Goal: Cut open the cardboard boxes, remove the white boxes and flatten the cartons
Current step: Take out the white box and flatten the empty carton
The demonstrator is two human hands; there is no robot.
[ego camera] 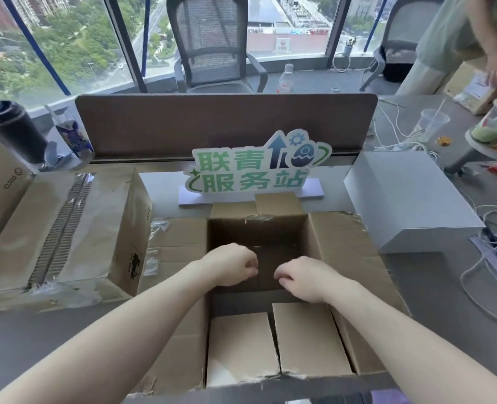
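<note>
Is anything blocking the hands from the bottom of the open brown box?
Nothing visible blocks them. The open carton has its flaps folded outward, and the left hand and right hand are over its dark, empty-looking inside. The white box sits outside, to the right.

An opened carton (343, 258) is sitting at the middle of the desk (433, 287), flaps spread outward. Both hands, left hand (229, 268) and right hand (305, 278), are hanging over its cavity. A taped carton (66, 228) is lying to its left, a closed box (410, 199) to its right. A sign (256, 167) is standing behind it, before the partition (226, 123).
</note>
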